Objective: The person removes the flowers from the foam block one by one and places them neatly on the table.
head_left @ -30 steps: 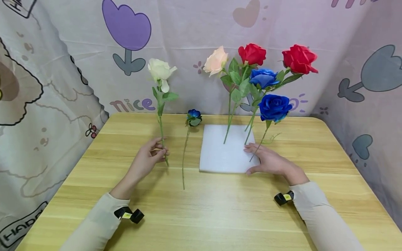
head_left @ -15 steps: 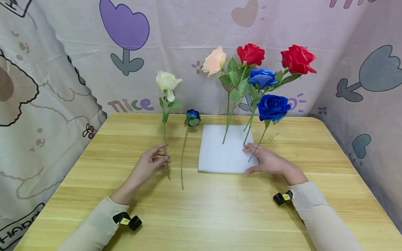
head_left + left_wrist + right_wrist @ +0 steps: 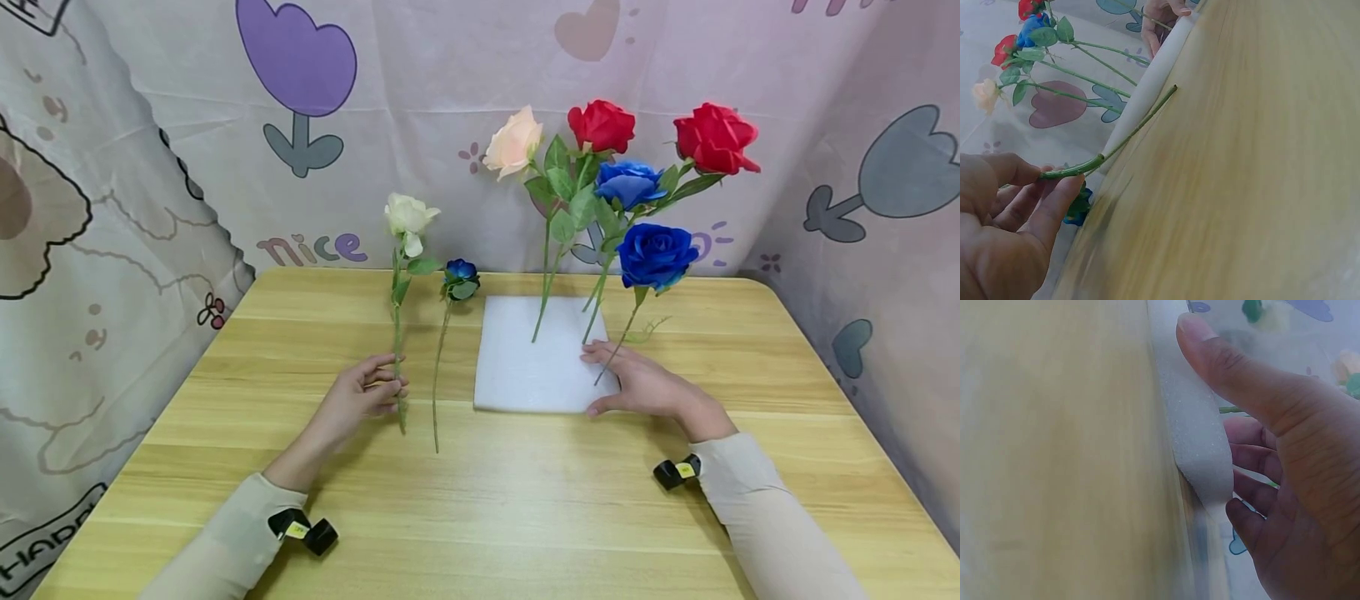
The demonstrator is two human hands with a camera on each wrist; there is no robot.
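Observation:
In the head view a white rose (image 3: 409, 218) stands nearly upright, its green stem pinched low down by my left hand (image 3: 360, 398). The left wrist view shows the stem's cut end (image 3: 1088, 166) sticking out past the thumb and fingers. My right hand (image 3: 645, 383) rests at the right edge of a white foam block (image 3: 525, 379), thumb at the front corner and fingers along the side. Out of the foam rise a peach rose (image 3: 514, 143), two red roses (image 3: 602, 127) and two blue roses (image 3: 656, 256).
Between my left hand and the foam, a small dark-blue rose (image 3: 461, 280) lies on the wooden table (image 3: 480, 517), its thin stem pointing toward the front. Behind the table hangs a patterned cloth (image 3: 420, 108).
The white rose has come down and slightly to the right, with my left hand still holding its stem. My right hand stays at the foam.

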